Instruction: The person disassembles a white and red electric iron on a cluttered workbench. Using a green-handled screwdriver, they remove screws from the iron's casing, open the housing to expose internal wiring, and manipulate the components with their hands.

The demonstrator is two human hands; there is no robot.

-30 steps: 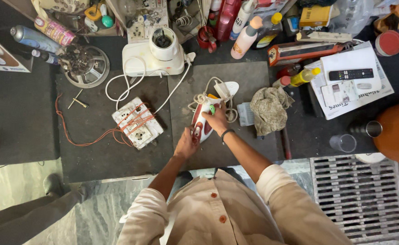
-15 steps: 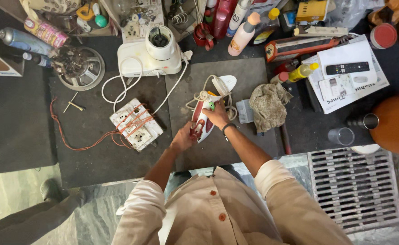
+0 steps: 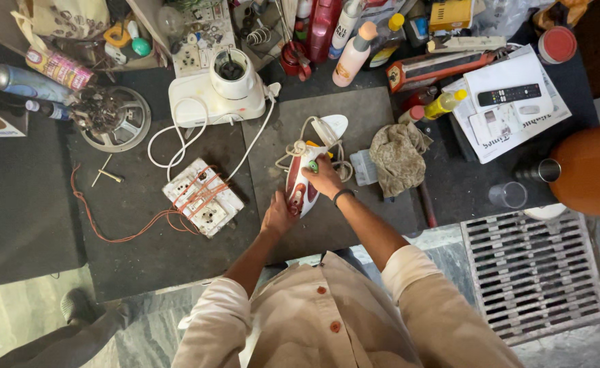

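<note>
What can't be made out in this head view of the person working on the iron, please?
- Iron: its middle is covered by the right hand, its near end by the left hand.
- Any small tool in the right hand: too small to tell.
- Orange round vessel: cut off by the right edge.
- Bottles at the back: tops cut off by the top edge.
- Person's legs: hidden under the shirt.

A cluttered repair bench covered in dark mats (image 3: 143, 252) fills the scene, bottles and spray cans crowding its far edge at twelve o'clock. Pale marble flooring (image 3: 13, 320) runs along six o'clock, with a metal drain grate (image 3: 535, 272) at four o'clock under soft overhead light.
</note>
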